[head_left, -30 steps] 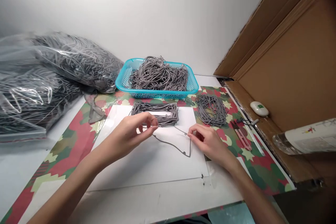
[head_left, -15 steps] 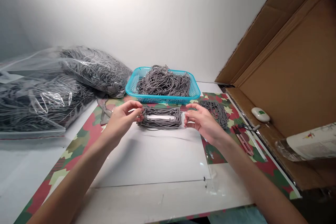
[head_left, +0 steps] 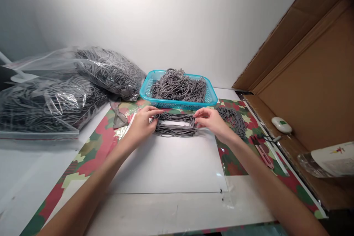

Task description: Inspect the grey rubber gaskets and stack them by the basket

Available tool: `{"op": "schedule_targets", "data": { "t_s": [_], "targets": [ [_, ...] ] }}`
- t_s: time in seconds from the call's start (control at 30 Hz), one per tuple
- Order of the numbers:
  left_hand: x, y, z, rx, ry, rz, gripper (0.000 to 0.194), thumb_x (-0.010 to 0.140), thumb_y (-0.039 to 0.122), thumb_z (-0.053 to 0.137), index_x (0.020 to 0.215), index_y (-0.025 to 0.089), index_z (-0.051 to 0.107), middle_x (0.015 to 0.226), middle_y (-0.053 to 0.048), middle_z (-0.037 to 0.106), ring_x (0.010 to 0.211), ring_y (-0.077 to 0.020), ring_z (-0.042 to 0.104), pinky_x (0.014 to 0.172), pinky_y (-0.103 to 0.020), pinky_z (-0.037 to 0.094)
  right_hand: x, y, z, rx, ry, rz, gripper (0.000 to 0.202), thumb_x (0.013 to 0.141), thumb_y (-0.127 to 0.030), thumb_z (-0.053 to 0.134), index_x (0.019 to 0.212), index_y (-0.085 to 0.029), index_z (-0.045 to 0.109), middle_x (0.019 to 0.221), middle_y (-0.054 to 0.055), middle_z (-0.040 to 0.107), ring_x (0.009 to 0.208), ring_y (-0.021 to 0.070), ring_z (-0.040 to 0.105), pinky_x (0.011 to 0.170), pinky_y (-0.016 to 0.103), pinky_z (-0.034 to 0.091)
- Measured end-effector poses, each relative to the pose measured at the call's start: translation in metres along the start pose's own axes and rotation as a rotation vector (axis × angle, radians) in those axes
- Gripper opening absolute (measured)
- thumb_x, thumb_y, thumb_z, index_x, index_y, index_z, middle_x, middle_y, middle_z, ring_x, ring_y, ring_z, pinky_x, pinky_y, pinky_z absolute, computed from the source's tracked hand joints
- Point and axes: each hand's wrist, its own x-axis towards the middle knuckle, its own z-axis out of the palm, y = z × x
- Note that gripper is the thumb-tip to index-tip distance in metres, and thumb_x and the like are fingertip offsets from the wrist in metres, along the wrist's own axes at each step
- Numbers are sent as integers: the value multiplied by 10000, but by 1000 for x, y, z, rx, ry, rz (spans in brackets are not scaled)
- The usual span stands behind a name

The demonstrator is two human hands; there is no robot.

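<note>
A flat bundle of thin grey elastic cords (head_left: 177, 130), laid out as a long rectangle with an open middle, rests on the white sheet (head_left: 177, 166). My left hand (head_left: 145, 123) is at its left end, thumb and fingers curled around that edge. At the right end my right hand (head_left: 212, 121) pinches the corner between thumb and fingertips. Just behind the bundle stands a blue plastic basket (head_left: 179, 104) heaped with tangled grey cords (head_left: 179, 87). Another pile of grey cords (head_left: 232, 120) lies right of the sheet, partly behind my right wrist.
Clear bags stuffed with grey cords (head_left: 74, 96) stand at the left. On the camouflage-patterned mat (head_left: 94, 155) lie a grey scrap (head_left: 119, 118) and a pink-handled cutter (head_left: 264, 155). A cardboard wall (head_left: 309, 66), a white oval device (head_left: 281, 125) and a wrapped roll (head_left: 332, 158) flank the right.
Both hands have closed in on the bundle's ends; my right fingers, just off its right end before, now touch it. The whole view has shifted slightly.
</note>
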Motion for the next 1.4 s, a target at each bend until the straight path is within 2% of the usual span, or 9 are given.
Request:
{"op": "schedule_targets", "data": {
  "t_s": [0.17,0.33,0.57,0.73,0.9,1.1,1.27,1.33,1.4],
  "targets": [
    [-5,4,-1,56,66,32,284,837,317,506,952,224,748,1180,-105,574,1159,-281,552,999,-433,450,-16,-5,-36,-181,98,-98,126,746,-280,647,829,-186,648,910,38,660,784,160,611,703,315,532],
    [-14,13,-4,143,189,104,277,910,317,487,1034,224,717,1176,-101,538,962,-219,597,872,-370,500,-31,14,-76,-750,229,-185,179,882,-311,509,921,-194,639,926,64,681,828,208,623,756,360,486],
    [-19,8,5,250,261,317,243,932,278,497,1043,206,700,1149,-97,542,878,-194,591,755,-332,518,-48,38,-78,-986,94,-146,150,844,-295,603,939,-202,673,1004,93,665,1031,313,579,865,454,459],
    [-19,5,5,266,271,322,230,932,283,509,1046,196,689,1157,-101,541,900,-204,594,773,-344,535,-58,48,-86,-1021,51,-210,152,886,-202,538,954,-210,674,1054,73,669,996,266,620,881,427,479],
    [-21,9,4,272,269,333,228,935,274,507,1049,185,684,1152,-107,540,913,-211,595,827,-366,527,-64,52,-97,-1017,128,-316,196,930,-198,488,905,-209,683,993,53,706,886,227,665,813,378,507],
    [-21,10,5,262,250,314,239,941,295,497,1057,186,675,1163,-108,528,899,-208,599,810,-360,531,-49,33,-108,-959,406,-508,177,939,-228,516,906,-183,684,901,62,736,822,208,687,763,338,522],
    [-21,12,5,222,243,288,251,940,318,484,1061,190,662,1158,-105,540,886,-205,599,781,-358,528,-47,-7,-95,-679,962,-885,149,927,-255,584,973,-179,703,813,53,735,758,195,710,753,348,557],
    [-22,16,3,163,195,300,250,943,328,478,1066,199,654,1106,-89,575,864,-194,598,774,-349,519,-58,-25,-80,-568,966,-914,127,921,-235,599,977,-202,707,748,17,717,712,175,707,703,327,569],
    [-25,22,2,47,54,278,258,941,372,490,1083,219,643,1026,-65,619,837,-186,603,728,-320,514,-75,-39,-64,-532,845,-887,108,900,-193,622,946,-230,713,695,-17,694,658,151,692,615,291,556]
  ]
}}
